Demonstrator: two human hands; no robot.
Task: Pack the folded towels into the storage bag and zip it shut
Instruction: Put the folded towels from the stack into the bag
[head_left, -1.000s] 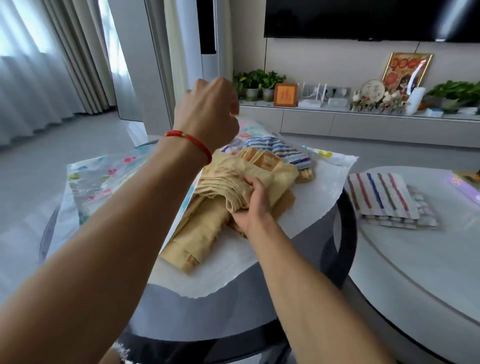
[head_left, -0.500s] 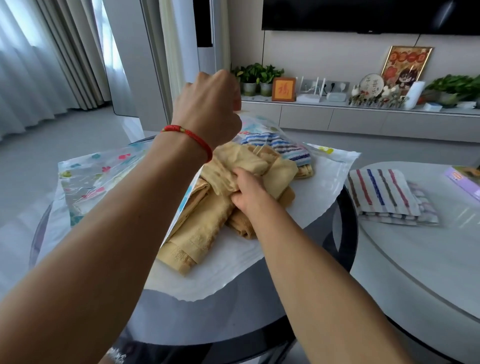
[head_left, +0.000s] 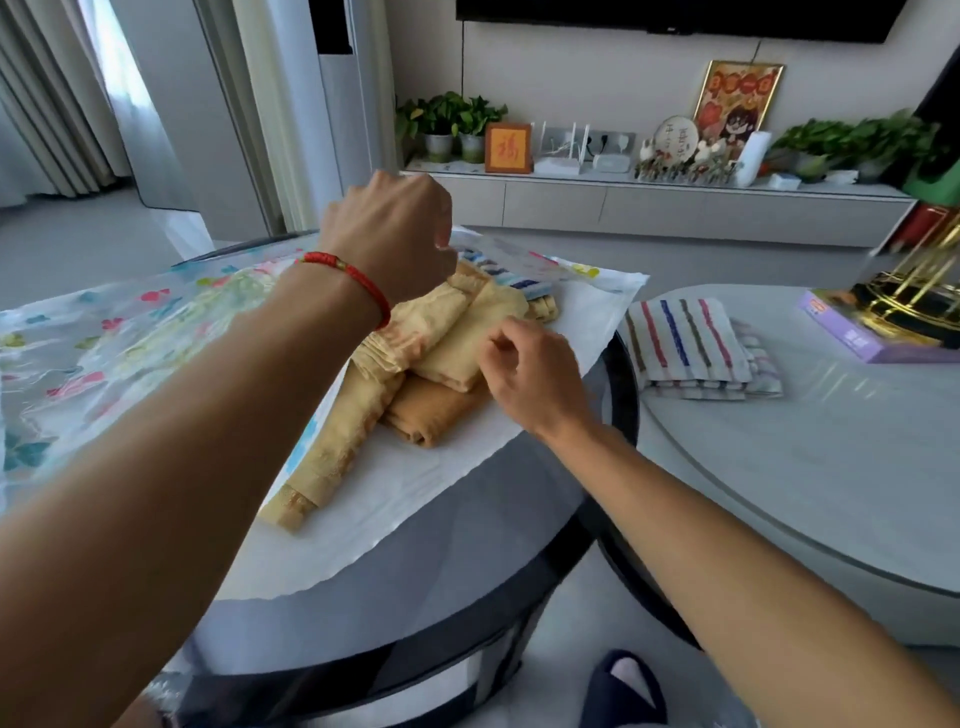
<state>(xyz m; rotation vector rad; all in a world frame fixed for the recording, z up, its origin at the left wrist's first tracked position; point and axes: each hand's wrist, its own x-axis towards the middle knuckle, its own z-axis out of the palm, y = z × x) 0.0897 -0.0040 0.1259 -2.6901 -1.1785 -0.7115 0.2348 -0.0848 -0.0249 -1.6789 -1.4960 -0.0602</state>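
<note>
The storage bag lies open on the round dark table (head_left: 467, 597), its white lower layer (head_left: 587, 312) spread flat and its clear floral upper layer (head_left: 104, 338) lifted to the left. My left hand (head_left: 395, 234), with a red cord at the wrist, is closed and raised over the bag's mouth, pinching the clear layer. Folded yellow towels (head_left: 426, 353) lie on the white layer, and a blue-striped towel (head_left: 519, 275) sits deeper inside. My right hand (head_left: 524, 374) hovers just right of the yellow towels, fingers loosely curled and holding nothing. Striped folded towels (head_left: 685, 343) wait on the right table.
A pale round table (head_left: 831, 467) stands to the right, overlapping the dark one, with a purple box (head_left: 857, 332) and a gold stand (head_left: 914, 291) at its far side. A dark slipper (head_left: 623, 686) is on the floor below. A low cabinet with plants runs along the back wall.
My right hand has let go of the yellow towel it was pushing into the bag and has drawn back to the right. My left hand stays raised.
</note>
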